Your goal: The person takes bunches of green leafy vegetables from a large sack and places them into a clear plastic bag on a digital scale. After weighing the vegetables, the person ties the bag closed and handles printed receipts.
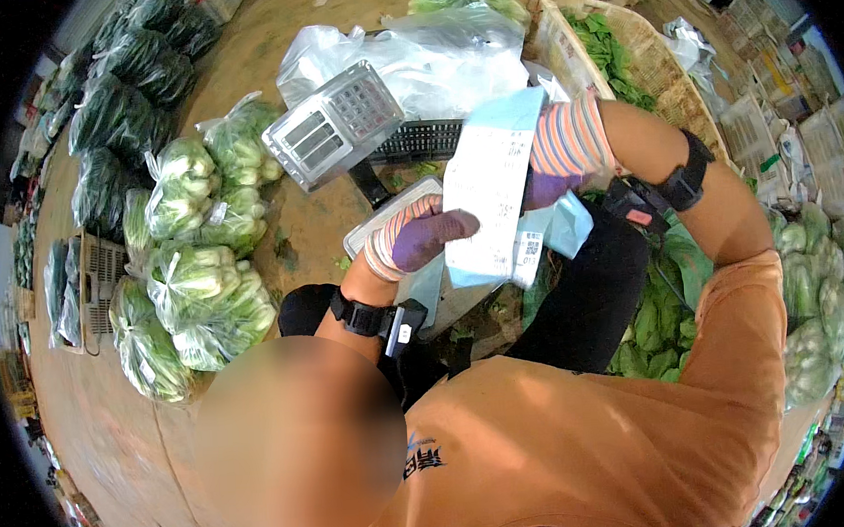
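Between my two gloved hands is a strip of white printed labels (483,184) on light blue backing paper. My left hand (428,240), in a striped glove with a purple palm, pinches the strip's lower left edge. My right hand (564,156), gloved the same way, grips the strip from its right side; some of its fingers are hidden behind the paper. More blue backing paper (568,225) hangs below the right hand. Just beyond my left hand stands a weighing scale with a grey display and keypad (335,125). Part of its metal platform (368,230) shows beneath the strip.
Clear bags of green leafy vegetables (204,299) stand on the floor at left, with dark bags (118,117) farther off. Clear plastic bags (402,69) lie over a black crate (420,139). A pale crate (664,55) holds greens; more bagged vegetables (815,291) sit at right.
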A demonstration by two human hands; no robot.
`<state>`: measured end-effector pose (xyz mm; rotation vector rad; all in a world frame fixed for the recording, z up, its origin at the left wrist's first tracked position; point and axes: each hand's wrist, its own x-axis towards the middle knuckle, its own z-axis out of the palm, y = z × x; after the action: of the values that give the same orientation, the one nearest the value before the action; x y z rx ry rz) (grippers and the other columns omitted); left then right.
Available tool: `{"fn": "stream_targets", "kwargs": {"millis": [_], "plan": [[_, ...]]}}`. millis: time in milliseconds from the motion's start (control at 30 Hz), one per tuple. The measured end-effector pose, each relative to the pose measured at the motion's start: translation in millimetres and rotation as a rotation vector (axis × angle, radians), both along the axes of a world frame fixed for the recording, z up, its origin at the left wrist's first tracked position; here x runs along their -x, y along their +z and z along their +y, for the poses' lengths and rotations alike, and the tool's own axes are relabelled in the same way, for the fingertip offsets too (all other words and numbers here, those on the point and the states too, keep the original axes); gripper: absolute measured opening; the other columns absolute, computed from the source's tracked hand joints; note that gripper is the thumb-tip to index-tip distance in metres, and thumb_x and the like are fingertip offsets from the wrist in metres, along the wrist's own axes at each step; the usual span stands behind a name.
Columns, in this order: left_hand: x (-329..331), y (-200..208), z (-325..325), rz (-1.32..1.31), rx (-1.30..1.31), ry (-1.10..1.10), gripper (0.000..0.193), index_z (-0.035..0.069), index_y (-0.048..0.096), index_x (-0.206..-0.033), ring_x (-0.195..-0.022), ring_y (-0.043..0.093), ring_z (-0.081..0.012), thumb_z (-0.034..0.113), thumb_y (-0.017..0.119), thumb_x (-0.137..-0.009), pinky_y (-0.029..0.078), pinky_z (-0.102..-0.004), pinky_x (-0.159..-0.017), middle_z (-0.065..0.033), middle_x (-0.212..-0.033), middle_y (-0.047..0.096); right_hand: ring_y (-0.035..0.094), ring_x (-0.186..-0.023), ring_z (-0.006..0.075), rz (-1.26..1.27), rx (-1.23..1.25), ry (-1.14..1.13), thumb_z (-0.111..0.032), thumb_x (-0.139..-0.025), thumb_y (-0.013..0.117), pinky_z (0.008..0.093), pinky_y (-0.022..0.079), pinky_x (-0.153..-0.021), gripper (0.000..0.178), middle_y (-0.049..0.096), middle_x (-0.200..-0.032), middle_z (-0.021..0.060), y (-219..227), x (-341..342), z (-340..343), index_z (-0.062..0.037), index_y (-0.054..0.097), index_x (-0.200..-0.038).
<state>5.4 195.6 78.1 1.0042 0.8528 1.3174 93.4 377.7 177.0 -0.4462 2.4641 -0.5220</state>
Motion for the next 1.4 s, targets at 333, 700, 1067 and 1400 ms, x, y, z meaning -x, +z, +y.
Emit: {"fn": "stream_targets", "kwargs": {"millis": [333,700,1067,1400], "plan": [[23,5,-14,-0.400,-0.086,0.540,0.023,0.000,0.054,-0.090,-0.085,0.055,-0.0199,0.018,0.053,-0.075,0.044,-0.0336,-0.076,-0.0080,-0.089,0.057,0.059,-0.088,0.0194,0.718,0.099,-0.641,-0.007,-0.077,0.058,0.0296,0.046,-0.078,0.036,0.058,-0.102,0.0119,-38,-30,27,-0.0046,0.048,-0.111],[21,17,-28,0.179,0.400,0.343,0.019,0.002,0.062,-0.092,-0.074,0.056,-0.0116,0.009,0.054,-0.077,0.045,-0.0241,-0.067,-0.0034,-0.081,0.063,0.055,-0.095,0.0230,-0.118,1.908,-1.044,-0.046,-0.086,0.040,0.0334,0.042,-0.086,0.054,0.056,-0.106,0.0133,-58,20,-20,-0.0005,0.048,-0.114],[47,6,-38,0.364,0.000,0.309,0.018,0.002,0.061,-0.094,-0.080,0.057,-0.0153,0.006,0.055,-0.078,0.045,-0.0287,-0.075,-0.0051,-0.089,0.061,0.055,-0.090,0.0155,0.648,1.829,-1.280,-0.013,-0.084,0.049,0.0272,0.046,-0.077,0.022,0.058,-0.099,0.0060,-99,8,34,-0.0039,0.054,-0.103],[55,10,-30,-0.115,0.133,0.942,0.024,0.000,0.057,-0.101,-0.082,0.056,-0.0126,0.015,0.054,-0.082,0.044,-0.0240,-0.073,-0.0049,-0.093,0.060,0.051,-0.090,0.0116,0.491,1.585,-1.133,-0.005,-0.082,0.047,0.0263,0.042,-0.079,0.037,0.055,-0.104,0.0039,-38,4,-20,-0.0047,0.044,-0.119]]}}
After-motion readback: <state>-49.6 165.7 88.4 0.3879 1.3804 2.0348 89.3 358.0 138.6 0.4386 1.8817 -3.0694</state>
